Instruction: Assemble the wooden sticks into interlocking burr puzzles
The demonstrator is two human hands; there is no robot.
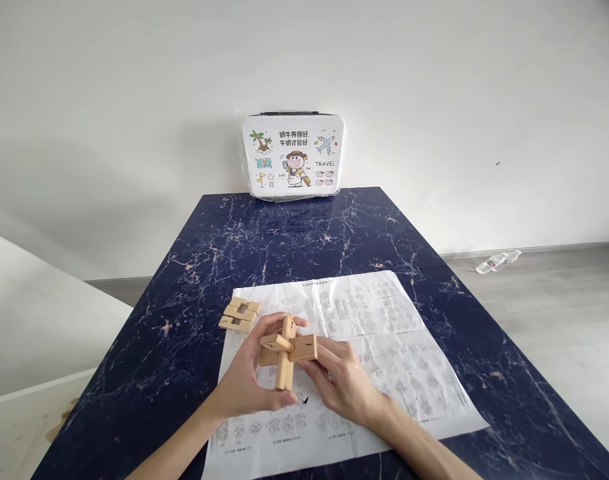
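Note:
Above the printed sheet, a wooden interlocking puzzle (pixel 284 368) is held between both hands. Its light bars cross each other, and black numbers mark several of the ends. My left hand (pixel 252 373) wraps round its left side, thumb below and fingers behind. On the right, my right hand (pixel 342 380) grips the bar end marked 1 between thumb and fingers. Several loose notched wooden bars (pixel 239 315) lie side by side at the sheet's upper left edge, beyond my left hand. The puzzle's far side is hidden by the bars and fingers.
Under the hands a creased white instruction sheet (pixel 384 353) with printed diagrams covers part of the dark blue marbled table (pixel 294 240). A white cartoon-printed case (pixel 294 157) stands at the far edge against the wall. A clear plastic bottle (pixel 498 261) lies on the floor at right.

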